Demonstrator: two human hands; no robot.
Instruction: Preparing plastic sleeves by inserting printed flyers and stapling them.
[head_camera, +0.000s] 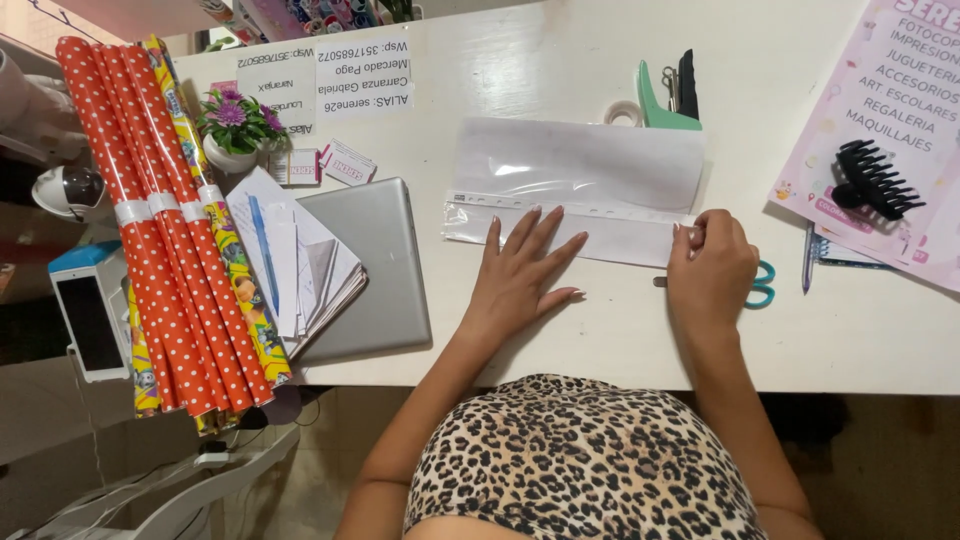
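Folding step: my left hand (520, 275) lies flat, fingers (545, 225) spread, pressing the clear plastic sleeve (575, 190) onto the counter (600, 340). My right hand (712, 270) pinches the sleeve's edge; press evenly along the crease. Teal scissors (762, 285) lie just beside it.

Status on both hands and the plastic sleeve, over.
Left hand flat, fingers spread, pressing the clear plastic sleeve to the table. Right hand pinching its folded right edge. Teal scissors under right hand; nothing blocking.

Bright, even light, sharp focus, glare on the plastic sleeve (575, 165).
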